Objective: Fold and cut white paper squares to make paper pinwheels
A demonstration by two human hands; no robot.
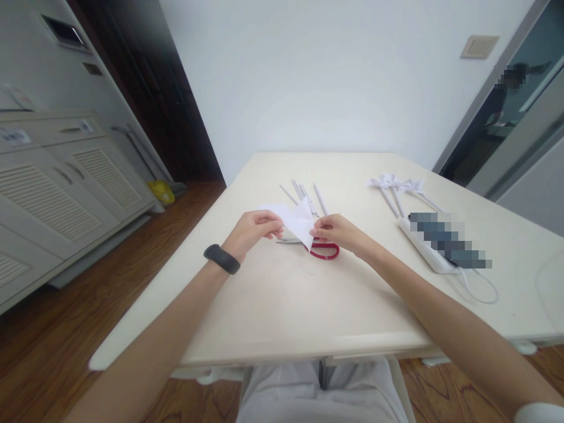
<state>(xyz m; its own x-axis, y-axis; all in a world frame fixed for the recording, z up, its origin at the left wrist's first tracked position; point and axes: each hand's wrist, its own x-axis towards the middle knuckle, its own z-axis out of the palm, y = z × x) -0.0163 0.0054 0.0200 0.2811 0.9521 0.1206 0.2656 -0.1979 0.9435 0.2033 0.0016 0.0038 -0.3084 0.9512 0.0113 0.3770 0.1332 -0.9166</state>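
A folded piece of white paper (299, 222) is held up between my two hands above the table. My left hand (261, 225) pinches its left edge between thumb and fingers. On the right side, my right hand (335, 230) grips the paper's other edge. Just beneath lies a pair of scissors (326, 252) with red handles, its blades pointing left and partly covered by the paper. Behind the paper are several thin rolled paper sticks (299, 191) and a thicker white paper stick (321, 200).
Paper flowers on stems (390, 183) lie at the table's back right. A white power strip (425, 249) with a cord and a blurred-out object sits to the right. The wall (317, 88) stands behind the table (264, 317). A person is beyond the doorway at right.
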